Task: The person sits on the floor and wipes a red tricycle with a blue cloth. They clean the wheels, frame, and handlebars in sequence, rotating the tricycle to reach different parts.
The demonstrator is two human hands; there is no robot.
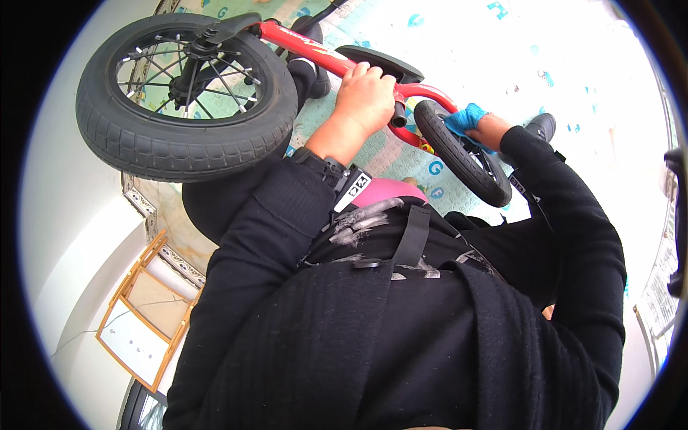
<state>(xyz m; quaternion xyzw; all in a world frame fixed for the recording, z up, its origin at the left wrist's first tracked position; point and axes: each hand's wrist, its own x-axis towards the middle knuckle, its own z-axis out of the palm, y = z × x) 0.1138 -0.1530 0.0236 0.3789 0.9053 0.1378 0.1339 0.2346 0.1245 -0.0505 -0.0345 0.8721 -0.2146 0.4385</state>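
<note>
A child's red balance bike lies across in front of me, its red frame [317, 49] running from upper left to the middle. My left hand [366, 97] grips the frame tube near the black saddle [384, 62]. The larger-looking spoked wheel [242, 150], with a black tyre, is at the left, close to the camera. On the right, my right hand [486, 131] holds a blue cloth [465, 119] against the inner side of the other wheel [457, 153]. The fingers of that hand are partly hidden by the cloth.
A pale mat [484, 70] printed with blue letters covers the floor. Part of a pink seat [389, 191] shows beneath me. A wooden-framed easel board [142, 328] stands by the wall at lower left, with a thin cable across it. Patterned trim [180, 263] edges the floor.
</note>
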